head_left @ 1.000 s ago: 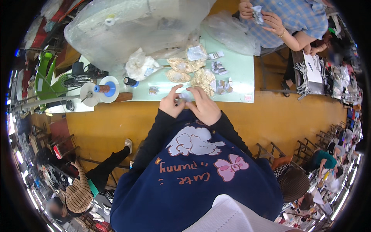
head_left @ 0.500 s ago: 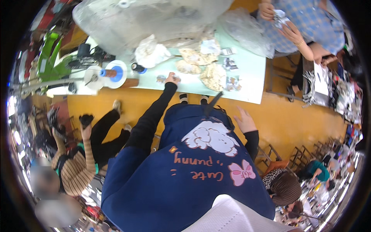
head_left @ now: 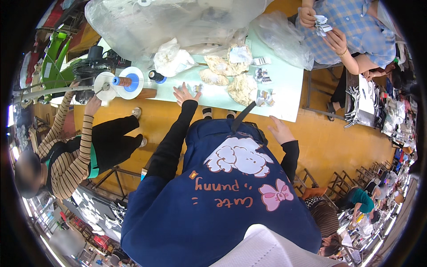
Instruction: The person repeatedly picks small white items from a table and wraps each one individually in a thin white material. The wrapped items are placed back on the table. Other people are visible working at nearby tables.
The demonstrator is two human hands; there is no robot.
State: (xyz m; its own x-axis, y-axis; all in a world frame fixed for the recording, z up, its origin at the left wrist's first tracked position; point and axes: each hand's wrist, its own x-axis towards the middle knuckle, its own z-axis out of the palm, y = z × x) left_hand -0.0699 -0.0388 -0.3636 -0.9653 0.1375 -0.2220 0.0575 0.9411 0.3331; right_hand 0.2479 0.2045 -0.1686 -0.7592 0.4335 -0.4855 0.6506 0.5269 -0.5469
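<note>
My left hand [head_left: 184, 95] is over the near edge of a pale green table [head_left: 289, 103], fingers spread, with nothing seen in its grasp. Just beside its fingertips lies a small bunch of pale folded labels [head_left: 197, 88]. My right hand [head_left: 282, 131] hangs off the table's near side, open and holding nothing. To the right on the tabletop sit crumpled cream bundles [head_left: 242, 90]. Small label stacks lie alongside them, one dark and white [head_left: 262, 75] and one pale with brown [head_left: 265, 98].
A white plastic bag [head_left: 172, 60], a black thread spool [head_left: 155, 76] and a brown thread reel [head_left: 126, 82] stand left. Large clear bags [head_left: 169, 26] cover the far side. A co-worker's hands [head_left: 336, 41] hold labels at far right; another person in stripes [head_left: 71, 164] works left.
My left hand has shifted left and its fingers have spread; labels now show to its right. The striped co-worker has reached up toward the reel. My right hand stays open.
</note>
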